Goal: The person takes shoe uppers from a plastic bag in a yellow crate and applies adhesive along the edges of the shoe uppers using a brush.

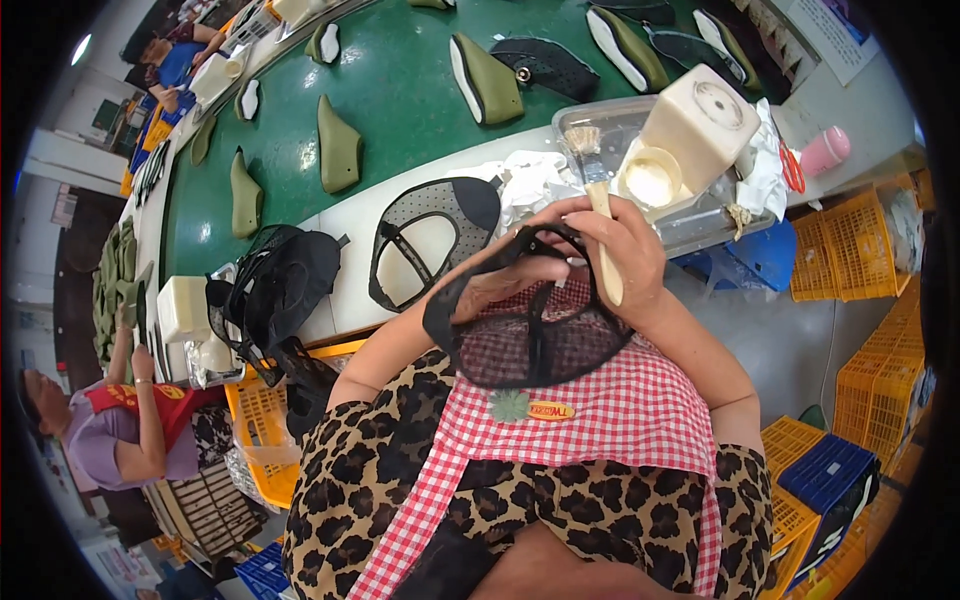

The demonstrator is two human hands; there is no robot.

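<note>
A black mesh shoe upper (500, 345) hangs in front of my checked apron. My left hand (510, 282) is closed on its edge, partly hidden behind the mesh. My right hand (635, 250) grips a brush (604, 240) with a pale wooden handle, its bristles pointing away from me over a clear tray (700, 232). The fingers of that hand also lie close to the upper's rim. In the tray stands a cream container (700, 115) with a round cup of white liquid (650, 180). Another black upper (435, 235) lies flat on the white ledge.
Olive shoe lasts (341, 150) stand on the green belt (285, 110), some beside black uppers. A pile of black uppers (285, 285) sits left. Yellow crates (850, 245), red scissors (790, 165) and a pink bottle (825, 150) are right. A co-worker (140, 430) works at left.
</note>
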